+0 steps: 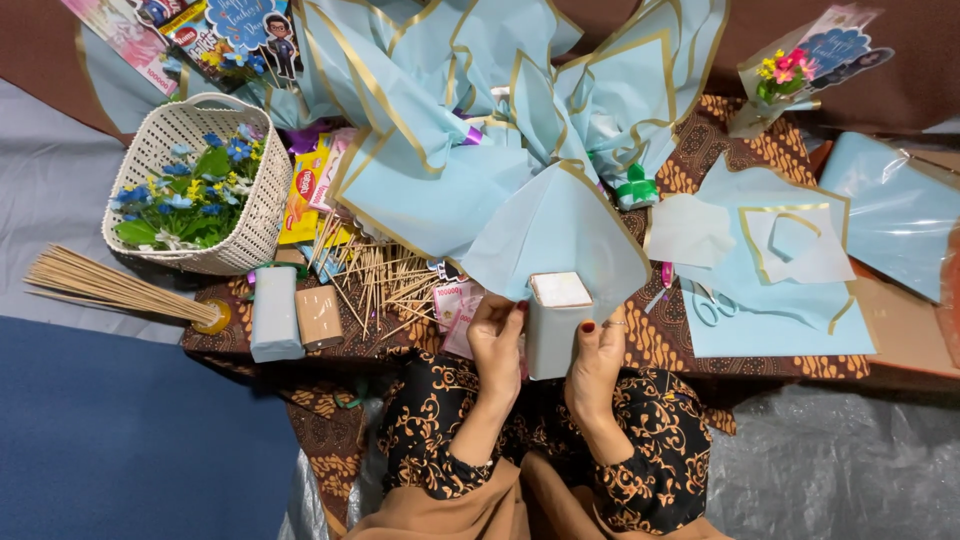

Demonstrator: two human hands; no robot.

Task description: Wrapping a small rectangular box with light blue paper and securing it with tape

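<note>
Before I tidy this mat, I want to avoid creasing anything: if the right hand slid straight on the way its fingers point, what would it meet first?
Probably the pale blue wrapping paper with gold edging, directly beyond the right hand, which holds a small grey-blue block together with the left hand. Depth is unclear, so it might pass beneath.

- A brown patterned cloth covers the low work surface; even light falls from above
- A blue mat lies on the floor at lower left; grey sheeting above it
- Clear plastic sheeting covers the floor at lower right
</note>
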